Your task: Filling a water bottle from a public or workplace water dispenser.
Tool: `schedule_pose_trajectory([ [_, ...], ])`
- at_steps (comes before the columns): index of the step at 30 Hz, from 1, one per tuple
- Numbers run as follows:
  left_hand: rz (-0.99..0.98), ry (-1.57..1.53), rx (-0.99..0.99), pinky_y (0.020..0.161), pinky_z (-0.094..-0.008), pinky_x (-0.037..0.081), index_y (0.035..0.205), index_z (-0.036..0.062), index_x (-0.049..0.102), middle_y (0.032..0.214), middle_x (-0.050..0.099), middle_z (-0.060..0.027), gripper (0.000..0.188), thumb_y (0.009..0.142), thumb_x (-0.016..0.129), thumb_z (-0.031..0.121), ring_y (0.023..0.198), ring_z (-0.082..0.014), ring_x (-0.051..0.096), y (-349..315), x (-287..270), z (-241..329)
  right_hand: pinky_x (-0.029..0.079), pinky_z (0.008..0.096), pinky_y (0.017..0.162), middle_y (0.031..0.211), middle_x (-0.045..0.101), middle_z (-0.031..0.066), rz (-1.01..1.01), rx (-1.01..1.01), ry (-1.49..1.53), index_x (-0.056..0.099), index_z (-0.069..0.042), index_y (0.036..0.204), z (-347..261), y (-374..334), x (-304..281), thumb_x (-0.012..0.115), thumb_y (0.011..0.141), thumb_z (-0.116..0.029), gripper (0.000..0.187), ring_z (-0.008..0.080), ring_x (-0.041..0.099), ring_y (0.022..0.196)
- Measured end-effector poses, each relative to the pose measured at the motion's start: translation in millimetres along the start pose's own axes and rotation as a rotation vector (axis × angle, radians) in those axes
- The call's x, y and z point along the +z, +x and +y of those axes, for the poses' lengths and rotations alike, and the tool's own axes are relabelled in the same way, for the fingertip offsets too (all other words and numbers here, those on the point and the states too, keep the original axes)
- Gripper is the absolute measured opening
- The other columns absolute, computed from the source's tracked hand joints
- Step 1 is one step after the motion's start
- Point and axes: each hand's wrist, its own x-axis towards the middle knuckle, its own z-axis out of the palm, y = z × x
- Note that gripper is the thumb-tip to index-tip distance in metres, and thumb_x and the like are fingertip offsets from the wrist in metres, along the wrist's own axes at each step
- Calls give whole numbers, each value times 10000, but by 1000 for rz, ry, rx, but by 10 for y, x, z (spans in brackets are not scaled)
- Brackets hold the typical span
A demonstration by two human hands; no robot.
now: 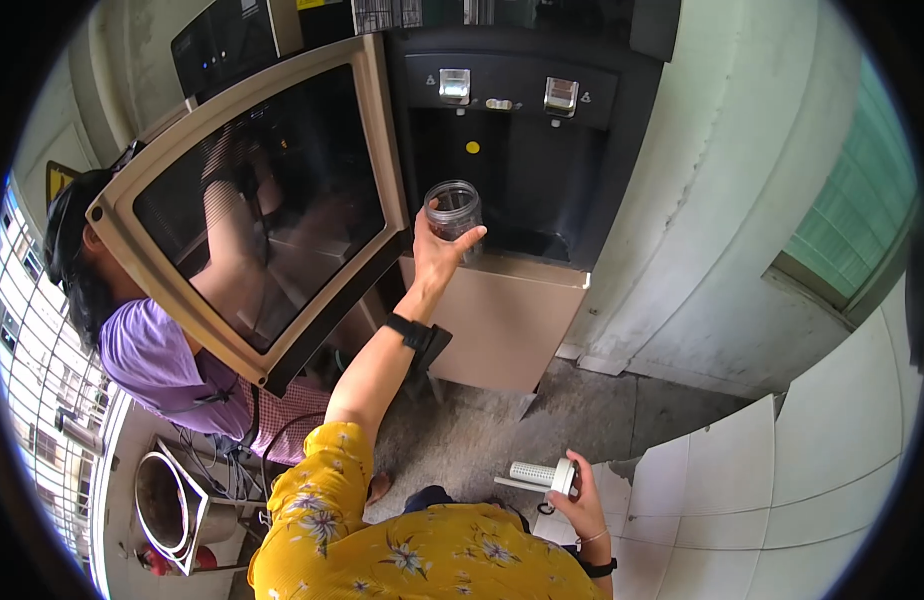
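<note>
My left hand [438,258] is wrapped round a clear, round, open-mouthed jar [455,206], held upright in the black recess of a water dispenser [542,185]. The jar is below and slightly right of the left metal tap [455,86]; whether it touches the recess floor I cannot tell. A second metal tap [561,96] is further right. Down near my body, my right hand [585,510] grips a white perforated strainer tube [533,473] by its wide round cap [564,477]. A thin white rod runs alongside the tube.
A dark-glazed door [272,190] with a beige frame stands swung out on the left, and a person in a purple top [162,345] is behind it. A white-rimmed drum [165,510] with cables sits lower left. White panels [722,500] are at right.
</note>
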Motion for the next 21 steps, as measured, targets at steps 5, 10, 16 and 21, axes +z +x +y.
schedule_pose_trajectory([
  [5,28,-19,-15,1056,-375,503,1463,-42,394,1324,600,-171,1065,649,997,287,1196,-258,619,337,366,-203,507,352,974,1304,528,94,100,-13,6,359,-109,1543,71,25,-154,782,813,-27,848,212,556,1170],
  [10,115,221,9,1048,-402,495,1442,-7,434,1335,548,-172,1042,623,1004,291,1203,-293,592,504,459,-372,506,352,984,1298,530,90,154,-72,78,357,-99,1542,52,175,-91,783,809,-23,851,208,552,1175],
  [16,69,238,113,1082,-430,484,1465,1,398,1366,539,-191,1110,602,1009,338,1240,-329,578,535,389,-495,482,351,1021,1315,520,81,89,-100,81,357,-84,1541,54,479,-7,774,812,-18,842,199,539,1210],
  [21,49,369,117,1100,-457,462,1524,6,302,1397,526,-222,1220,597,1005,371,1265,-372,560,418,338,-393,469,350,1029,1305,529,74,27,-132,77,363,-76,1538,5,628,-13,785,808,-22,845,204,543,1212],
])
